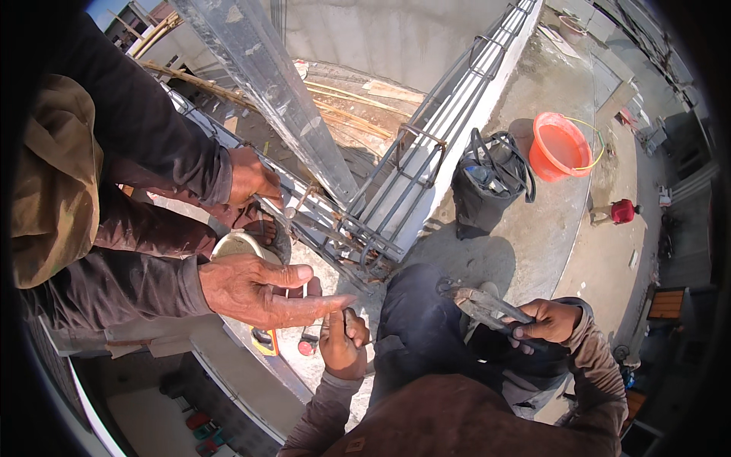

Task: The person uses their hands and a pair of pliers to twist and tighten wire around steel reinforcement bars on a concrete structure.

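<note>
My right hand [547, 326] grips a pair of metal pincers [484, 306] by the dark handles. Their head points left, over my bent knee [415, 305]. My left hand [344, 349] is raised, with its fingers curled in. Whatever it may hold is too small to make out. A co-worker's outstretched hand [255, 293] comes in from the left, one fingertip at my left fingers. The co-worker's other hand [251, 179] is by the steel bars. The rebar cage [403, 183], tied with square stirrups, meets another cage at a corner in front of me.
A metal post [274, 91] rises at the corner. To the right stand a black bag [483, 190] and an orange bucket [561, 147]. A yellow-handled tool [264, 340] and a small red round thing [307, 348] lie near the slab edge. A person in red [623, 211] is farther off.
</note>
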Motion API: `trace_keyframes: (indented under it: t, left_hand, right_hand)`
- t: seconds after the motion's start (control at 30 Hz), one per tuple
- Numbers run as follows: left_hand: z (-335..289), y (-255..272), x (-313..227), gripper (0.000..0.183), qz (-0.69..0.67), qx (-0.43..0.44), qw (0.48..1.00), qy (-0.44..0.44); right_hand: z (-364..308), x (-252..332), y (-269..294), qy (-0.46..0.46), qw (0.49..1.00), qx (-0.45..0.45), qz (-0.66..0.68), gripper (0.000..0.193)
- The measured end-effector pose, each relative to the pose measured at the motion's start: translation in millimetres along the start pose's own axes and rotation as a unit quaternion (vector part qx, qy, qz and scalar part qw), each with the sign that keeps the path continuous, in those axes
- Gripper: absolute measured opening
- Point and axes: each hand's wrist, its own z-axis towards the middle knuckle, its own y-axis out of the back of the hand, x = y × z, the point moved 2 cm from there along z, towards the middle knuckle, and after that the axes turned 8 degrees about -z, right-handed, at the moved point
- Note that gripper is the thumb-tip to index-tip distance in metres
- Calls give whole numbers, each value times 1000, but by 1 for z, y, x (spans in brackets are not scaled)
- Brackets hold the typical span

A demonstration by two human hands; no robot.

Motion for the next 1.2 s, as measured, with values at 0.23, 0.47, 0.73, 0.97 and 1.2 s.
trace_keyframes:
  t: [0.23,0.47,0.73,0.97,1.2]
  left_hand:
    - [20,-23,-7,21,152,101,973,-143]
    - [33,-40,-15,16,196,179,956,-127]
    - [36,-57,-24,20,175,229,956,-57]
    - [34,-76,-20,24,143,233,962,-8]
    - [31,-57,-21,29,79,156,984,-32]
  right_hand:
    - [38,-10,14,33,953,-289,83,30]
    - [119,-129,52,-133,917,-349,-141,26]
    - [210,-189,61,-175,891,-402,-117,32]
    - [263,-298,61,-264,853,-433,-118,40]
    - [246,-210,72,-119,734,-662,-96,31]
